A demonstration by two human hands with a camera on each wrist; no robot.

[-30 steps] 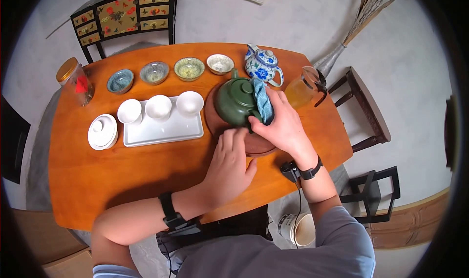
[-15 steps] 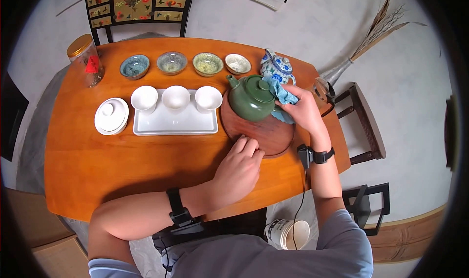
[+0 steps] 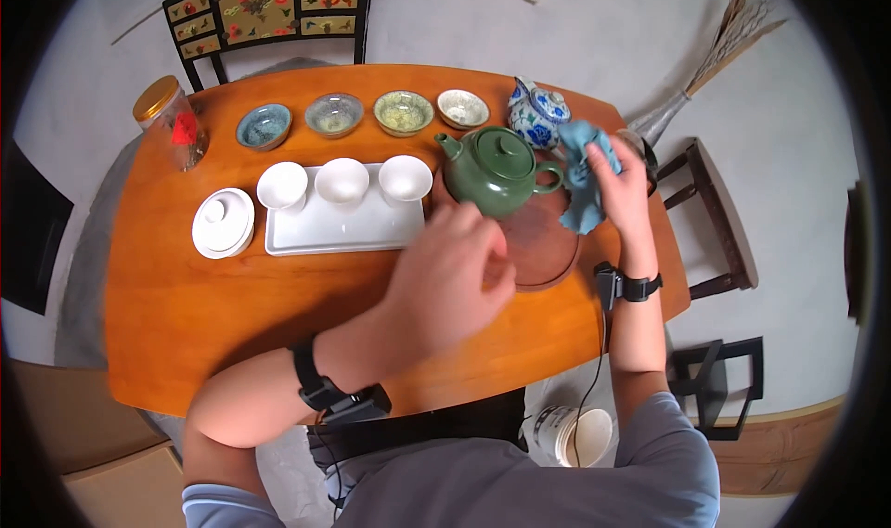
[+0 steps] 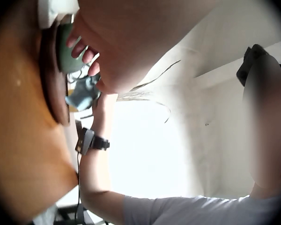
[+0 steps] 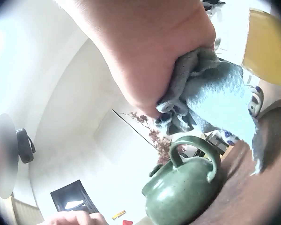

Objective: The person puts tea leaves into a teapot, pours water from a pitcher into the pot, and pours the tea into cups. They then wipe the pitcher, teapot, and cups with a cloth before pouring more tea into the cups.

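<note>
A light-blue cloth (image 3: 583,189) hangs crumpled from my right hand (image 3: 627,194), which grips it beside the teapot's handle. The green lidded teapot (image 3: 492,180) stands on the far side of a round brown wooden board (image 3: 548,254), its spout toward the left. In the right wrist view, a gap shows between the cloth (image 5: 220,93) and the handle of the teapot (image 5: 182,192). My left hand (image 3: 445,277), blurred, is over the near side of the board with loosely bent fingers and holds nothing; it overlaps the board's left edge.
Three white cups (image 3: 343,183) stand on a white tray (image 3: 343,238), with a white lidded bowl (image 3: 223,224) to its left. Several glazed bowls (image 3: 404,113) line the back. A blue-and-white teapot (image 3: 538,115) stands behind the cloth; a gold-lidded jar (image 3: 172,124) stands far left.
My right hand has come off the green teapot's handle and moved right with the cloth. The teapot has shifted toward the board's far side. My left hand has lifted from the board's near edge.
</note>
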